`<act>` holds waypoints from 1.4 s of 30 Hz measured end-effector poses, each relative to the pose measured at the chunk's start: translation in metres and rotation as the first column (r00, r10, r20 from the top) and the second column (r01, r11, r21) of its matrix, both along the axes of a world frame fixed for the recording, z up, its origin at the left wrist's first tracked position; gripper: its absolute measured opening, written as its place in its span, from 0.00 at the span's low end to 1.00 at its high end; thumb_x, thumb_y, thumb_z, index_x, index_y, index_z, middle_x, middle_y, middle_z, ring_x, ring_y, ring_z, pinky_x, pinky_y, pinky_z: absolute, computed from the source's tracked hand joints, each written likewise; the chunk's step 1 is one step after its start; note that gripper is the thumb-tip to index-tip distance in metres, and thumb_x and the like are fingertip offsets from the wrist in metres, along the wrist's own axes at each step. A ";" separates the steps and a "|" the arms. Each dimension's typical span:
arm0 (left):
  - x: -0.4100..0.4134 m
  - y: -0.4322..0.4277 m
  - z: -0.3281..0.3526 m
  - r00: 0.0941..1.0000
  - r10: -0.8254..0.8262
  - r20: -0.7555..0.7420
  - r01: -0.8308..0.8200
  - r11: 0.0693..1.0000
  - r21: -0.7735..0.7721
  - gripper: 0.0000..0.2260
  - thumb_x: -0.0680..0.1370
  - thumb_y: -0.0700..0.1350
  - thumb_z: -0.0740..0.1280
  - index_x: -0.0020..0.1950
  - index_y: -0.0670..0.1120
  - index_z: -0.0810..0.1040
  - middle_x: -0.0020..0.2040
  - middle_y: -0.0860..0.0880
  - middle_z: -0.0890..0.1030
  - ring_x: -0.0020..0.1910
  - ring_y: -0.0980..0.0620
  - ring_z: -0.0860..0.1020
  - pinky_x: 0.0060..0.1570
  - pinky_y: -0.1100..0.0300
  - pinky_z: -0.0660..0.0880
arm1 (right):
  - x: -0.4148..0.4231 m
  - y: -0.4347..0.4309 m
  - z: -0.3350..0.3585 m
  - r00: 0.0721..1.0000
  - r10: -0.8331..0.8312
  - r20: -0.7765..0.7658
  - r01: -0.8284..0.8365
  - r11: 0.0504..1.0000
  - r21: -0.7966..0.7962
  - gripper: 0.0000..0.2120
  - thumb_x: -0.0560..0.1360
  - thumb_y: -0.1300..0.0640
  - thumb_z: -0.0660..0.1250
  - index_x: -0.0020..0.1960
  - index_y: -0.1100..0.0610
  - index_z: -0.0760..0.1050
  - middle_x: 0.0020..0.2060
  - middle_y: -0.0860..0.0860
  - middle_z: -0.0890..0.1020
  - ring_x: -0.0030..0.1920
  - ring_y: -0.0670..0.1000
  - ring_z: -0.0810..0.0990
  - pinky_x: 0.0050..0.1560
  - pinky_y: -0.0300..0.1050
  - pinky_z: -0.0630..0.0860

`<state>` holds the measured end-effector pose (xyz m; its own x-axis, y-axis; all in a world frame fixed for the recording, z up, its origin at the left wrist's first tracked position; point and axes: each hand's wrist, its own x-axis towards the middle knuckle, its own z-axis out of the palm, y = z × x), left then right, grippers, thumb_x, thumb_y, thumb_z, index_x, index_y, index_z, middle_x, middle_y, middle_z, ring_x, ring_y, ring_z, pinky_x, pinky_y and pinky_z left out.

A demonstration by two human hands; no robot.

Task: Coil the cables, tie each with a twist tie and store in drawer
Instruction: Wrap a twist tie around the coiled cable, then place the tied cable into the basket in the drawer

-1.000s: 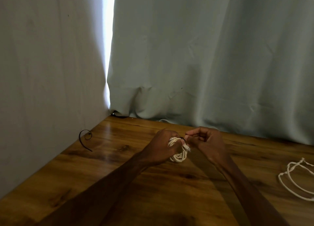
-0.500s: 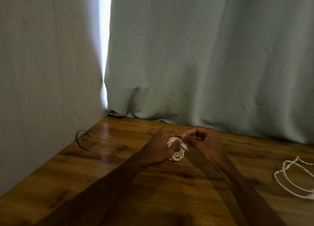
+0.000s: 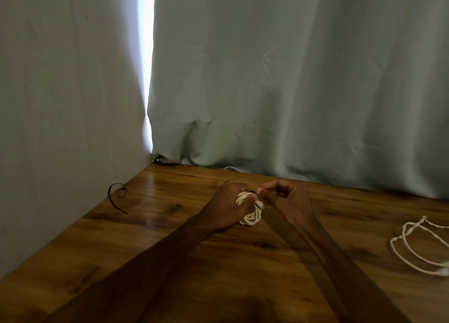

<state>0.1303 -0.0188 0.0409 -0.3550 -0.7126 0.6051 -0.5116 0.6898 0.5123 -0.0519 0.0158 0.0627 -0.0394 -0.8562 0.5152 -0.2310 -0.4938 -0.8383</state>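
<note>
Left hand (image 3: 229, 205) grips the white coiled cable (image 3: 251, 217) just above the surface (image 3: 170, 225), while the right hand (image 3: 285, 201) pinches a dark twist tie (image 3: 252, 192) at the coil's top. If the thin tie slips from the fingertips, the loops may spring apart. Against a second ago, both hands and the coil sit almost unchanged.

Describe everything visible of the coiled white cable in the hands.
The coil is a white, cord-like cable wound into a small bundle of several loops. The left hand grips it, hiding its left part; the lower loops show below that hand, close over the wooden table. A pale plug end seems to stick out on its right. The right hand pinches a thin dark tie at its top.
</note>
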 end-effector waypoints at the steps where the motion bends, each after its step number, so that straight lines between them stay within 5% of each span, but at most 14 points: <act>1: 0.000 -0.001 0.000 1.000 -0.010 -0.029 0.011 1.000 0.020 0.11 0.81 0.52 0.66 0.46 0.49 0.85 0.41 0.53 0.85 0.42 0.57 0.82 0.45 0.51 0.79 | -0.001 -0.002 -0.001 1.000 -0.001 0.004 0.001 1.000 0.008 0.06 0.73 0.62 0.77 0.49 0.57 0.86 0.41 0.52 0.88 0.43 0.52 0.88 0.45 0.44 0.84; 7: 0.002 0.000 0.003 0.943 -0.054 -0.329 0.123 0.973 0.195 0.08 0.82 0.47 0.68 0.50 0.46 0.86 0.42 0.48 0.87 0.42 0.49 0.86 0.46 0.47 0.83 | -0.005 -0.003 -0.006 0.992 0.122 0.026 -0.124 0.963 0.237 0.16 0.72 0.55 0.78 0.60 0.52 0.83 0.51 0.47 0.88 0.52 0.48 0.87 0.49 0.40 0.82; 11: 0.001 -0.002 0.002 0.897 -0.076 -0.436 0.202 0.947 0.250 0.08 0.82 0.46 0.69 0.54 0.45 0.87 0.44 0.47 0.88 0.45 0.47 0.86 0.50 0.46 0.83 | -0.005 -0.005 -0.015 0.965 0.248 0.084 -0.262 0.903 0.341 0.17 0.72 0.59 0.79 0.60 0.58 0.83 0.53 0.57 0.87 0.55 0.59 0.87 0.57 0.57 0.82; 14: 0.001 -0.002 0.002 0.893 -0.071 -0.444 0.216 0.933 0.287 0.09 0.82 0.47 0.69 0.54 0.44 0.86 0.44 0.45 0.87 0.45 0.42 0.86 0.53 0.43 0.83 | -0.004 -0.001 -0.007 0.961 0.174 0.217 -0.244 0.903 0.355 0.13 0.75 0.66 0.74 0.59 0.67 0.81 0.51 0.63 0.87 0.47 0.58 0.88 0.43 0.49 0.85; 20: 0.001 0.003 -0.005 0.913 -0.084 -0.399 0.249 0.890 0.382 0.15 0.83 0.56 0.65 0.53 0.47 0.86 0.47 0.45 0.88 0.49 0.39 0.85 0.54 0.39 0.80 | -0.011 0.010 -0.005 0.959 0.066 0.275 -0.171 0.909 0.379 0.08 0.77 0.68 0.71 0.54 0.70 0.80 0.47 0.66 0.86 0.42 0.58 0.87 0.36 0.45 0.82; 23: -0.001 0.009 -0.008 0.939 -0.024 -0.344 0.170 0.900 0.400 0.20 0.85 0.58 0.60 0.49 0.46 0.86 0.42 0.49 0.86 0.41 0.51 0.82 0.48 0.51 0.77 | -0.021 0.019 -0.012 0.966 -0.045 0.253 -0.066 0.908 0.414 0.07 0.75 0.67 0.73 0.52 0.68 0.82 0.45 0.64 0.87 0.43 0.59 0.88 0.39 0.49 0.84; 26: -0.008 0.018 -0.013 0.956 0.024 -0.291 0.098 0.913 0.396 0.21 0.85 0.57 0.60 0.49 0.44 0.85 0.42 0.48 0.86 0.43 0.52 0.83 0.52 0.51 0.79 | -0.040 0.036 -0.023 0.982 -0.131 0.135 0.061 0.902 0.428 0.08 0.74 0.63 0.76 0.52 0.64 0.83 0.43 0.59 0.88 0.45 0.61 0.88 0.48 0.57 0.85; 30: -0.033 0.048 -0.017 0.981 -0.006 -0.196 0.083 0.919 0.385 0.16 0.85 0.54 0.62 0.51 0.46 0.85 0.46 0.52 0.86 0.47 0.56 0.83 0.48 0.66 0.75 | -0.061 0.075 -0.031 0.965 -0.225 0.133 0.153 0.899 0.411 0.04 0.75 0.62 0.76 0.49 0.62 0.84 0.41 0.58 0.88 0.36 0.50 0.86 0.39 0.44 0.84; 33: -0.057 0.074 -0.020 0.986 -0.066 -0.152 0.119 0.919 0.376 0.13 0.85 0.52 0.63 0.55 0.48 0.85 0.49 0.55 0.86 0.48 0.64 0.82 0.48 0.73 0.72 | -0.079 0.102 -0.037 0.935 -0.300 0.188 0.201 0.887 0.415 0.03 0.74 0.62 0.76 0.47 0.62 0.85 0.39 0.57 0.88 0.38 0.51 0.86 0.45 0.48 0.84; 42: -0.141 0.144 -0.018 0.987 -0.163 -0.009 0.160 0.955 0.249 0.09 0.82 0.46 0.67 0.56 0.43 0.83 0.48 0.49 0.85 0.45 0.55 0.80 0.39 0.75 0.69 | -0.149 0.189 -0.039 0.877 -0.421 0.232 0.269 0.830 0.488 0.08 0.74 0.62 0.76 0.50 0.67 0.83 0.42 0.60 0.85 0.40 0.53 0.85 0.38 0.44 0.84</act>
<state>-0.0111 0.1254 0.0229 -0.4835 -0.7727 0.4113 -0.4110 0.6152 0.6727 -0.2006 0.2050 0.0242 -0.4701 -0.8826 0.0066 -0.0024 -0.0062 -1.0000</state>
